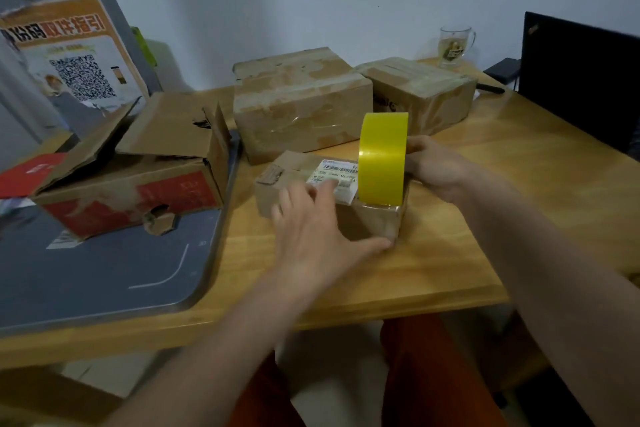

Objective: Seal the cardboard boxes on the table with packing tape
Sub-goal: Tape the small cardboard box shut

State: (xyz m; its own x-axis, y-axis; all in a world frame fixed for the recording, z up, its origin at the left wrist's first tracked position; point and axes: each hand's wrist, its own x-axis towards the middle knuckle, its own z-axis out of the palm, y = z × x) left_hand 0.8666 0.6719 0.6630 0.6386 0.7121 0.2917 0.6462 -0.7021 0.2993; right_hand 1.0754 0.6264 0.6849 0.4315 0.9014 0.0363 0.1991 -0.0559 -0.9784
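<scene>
You are laying tape across the small box (329, 198), which sits on the table (450, 236) nearest you, in front of two larger closed boxes (298, 104) that already carry clear tape. Your right hand (434, 166) grips the yellow tape roll (382, 158), fingers curled round its far side, and holds it upright on edge on the right end of the box top. Your left hand (311, 229) lies spread over the near left part of the box, fingers straight across the shipping label (334, 177) and thumb stretched along the near face toward the corner.

To do this step well, keep the left hand pressing down so the box cannot slide or tip while you pull. It looks as if a clear strip already wraps the near right corner under the roll; whether the free end is stuck down there is hard to tell, so rub it firm first. Then roll straight along the flap seam, roll low and strip taut, so it goes down without wrinkles. Move your left fingers out of the tape's path as the roll comes across, then follow behind it to smooth the strip. Carry the tape over the far edge and down the side before you cut.

The torn red-printed box (131, 191) at your left, resting partly on the grey tray (104, 274), stands open and is probably your next job.
</scene>
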